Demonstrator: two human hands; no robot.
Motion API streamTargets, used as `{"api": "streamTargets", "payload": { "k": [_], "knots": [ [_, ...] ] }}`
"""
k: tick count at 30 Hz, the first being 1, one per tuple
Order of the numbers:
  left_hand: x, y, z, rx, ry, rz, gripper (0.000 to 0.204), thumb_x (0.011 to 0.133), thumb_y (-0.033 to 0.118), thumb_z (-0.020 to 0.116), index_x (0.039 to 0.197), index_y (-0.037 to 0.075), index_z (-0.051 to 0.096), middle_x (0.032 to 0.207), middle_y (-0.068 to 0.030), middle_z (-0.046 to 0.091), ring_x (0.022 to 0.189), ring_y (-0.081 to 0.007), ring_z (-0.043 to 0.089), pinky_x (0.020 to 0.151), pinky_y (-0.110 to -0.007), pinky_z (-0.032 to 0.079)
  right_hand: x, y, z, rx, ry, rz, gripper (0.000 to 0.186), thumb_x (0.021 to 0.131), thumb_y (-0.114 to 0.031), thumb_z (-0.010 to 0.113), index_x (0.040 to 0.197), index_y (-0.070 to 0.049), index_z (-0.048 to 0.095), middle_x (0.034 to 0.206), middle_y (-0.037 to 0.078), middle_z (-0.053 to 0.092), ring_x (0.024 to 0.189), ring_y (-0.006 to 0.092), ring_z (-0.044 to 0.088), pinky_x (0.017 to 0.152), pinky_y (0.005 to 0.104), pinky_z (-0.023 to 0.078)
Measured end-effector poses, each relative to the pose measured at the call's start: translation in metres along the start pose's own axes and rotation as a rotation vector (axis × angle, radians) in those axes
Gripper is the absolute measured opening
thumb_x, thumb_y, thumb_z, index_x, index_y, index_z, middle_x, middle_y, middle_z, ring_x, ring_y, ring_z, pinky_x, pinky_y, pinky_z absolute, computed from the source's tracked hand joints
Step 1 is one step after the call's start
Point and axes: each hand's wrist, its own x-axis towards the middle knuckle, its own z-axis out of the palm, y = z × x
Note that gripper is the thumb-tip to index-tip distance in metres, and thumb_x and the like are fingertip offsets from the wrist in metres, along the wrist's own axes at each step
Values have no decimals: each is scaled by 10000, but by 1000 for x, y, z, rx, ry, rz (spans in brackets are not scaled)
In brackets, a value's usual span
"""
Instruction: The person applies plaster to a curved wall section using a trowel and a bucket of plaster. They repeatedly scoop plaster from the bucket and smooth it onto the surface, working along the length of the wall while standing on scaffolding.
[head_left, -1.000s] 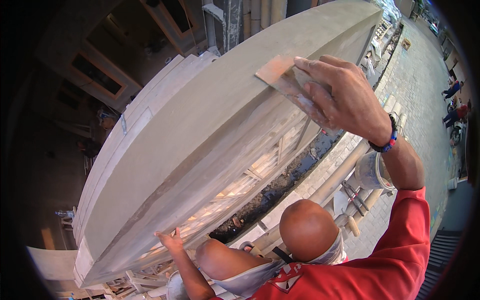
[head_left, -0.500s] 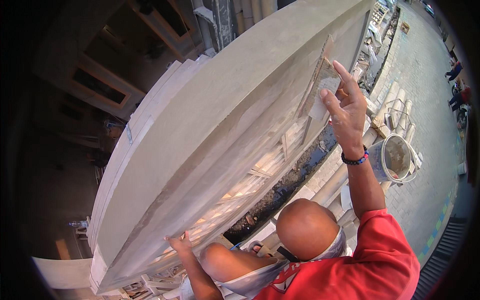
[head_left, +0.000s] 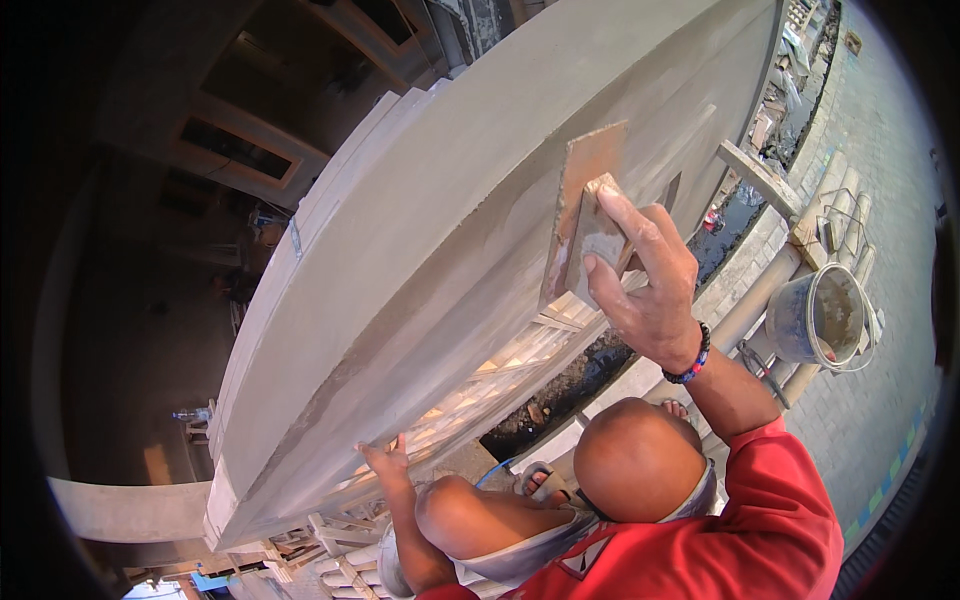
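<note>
My right hand (head_left: 650, 290) is closed around the grip of a plastering float (head_left: 588, 165), a flat wooden board smeared with grey mortar. The float is tilted against or just off the smooth grey plastered face of a curved wall (head_left: 400, 290); the exact contact is hard to see. Lower down and to the left, my left hand (head_left: 386, 460) has its fingers spread at the wall's lower edge and holds nothing. Part of the plaster band in front of the float looks darker and damp.
A mortar-stained bucket (head_left: 790, 320) stands at the right near bamboo poles (head_left: 838, 215). Below the wall runs a dark, wet ditch (head_left: 550, 395). Lattice-like light wood (head_left: 480, 375) shows under the wall's edge. My bent knees (head_left: 635, 460) are close below my right arm.
My right hand has brought the float left and nearer along the wall, and the float's flat face shows more. The whole view has shifted slightly. My left hand stays at the wall's lower edge.
</note>
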Motion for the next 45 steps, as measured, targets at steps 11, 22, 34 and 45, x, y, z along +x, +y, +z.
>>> {"api": "streamTargets", "payload": {
  "k": [11,22,34,45],
  "knots": [
    [1,-1,5,-64,-9,-68,649,985,580,320,1504,210,199,1527,-87,262,1373,-295,301,1073,-531,304,-38,-12,31,-89,-227,-77,683,711,-13,688,1359,-99,493,805,99,456,623,248,507,540,360,458],
    [-2,-2,12,-43,-25,-26,633,988,550,344,1503,210,204,1535,-81,238,1373,-317,293,1046,-547,354,-58,-26,58,-44,-333,-118,654,716,-35,703,1339,-92,515,806,94,453,616,257,511,522,357,461],
    [-5,-4,19,-50,44,-59,654,985,585,310,1515,216,207,1567,-70,186,1400,-300,247,1025,-531,365,-71,-51,76,-136,-391,-93,664,704,12,706,1336,-70,520,784,102,455,602,237,499,530,330,453],
    [-2,-11,20,-60,48,-41,662,982,594,308,1514,217,198,1556,-69,211,1377,-287,290,1075,-506,321,-76,-71,92,-142,-343,-156,664,697,24,718,1327,-73,534,785,94,434,594,232,490,521,323,444]
  ]
}}
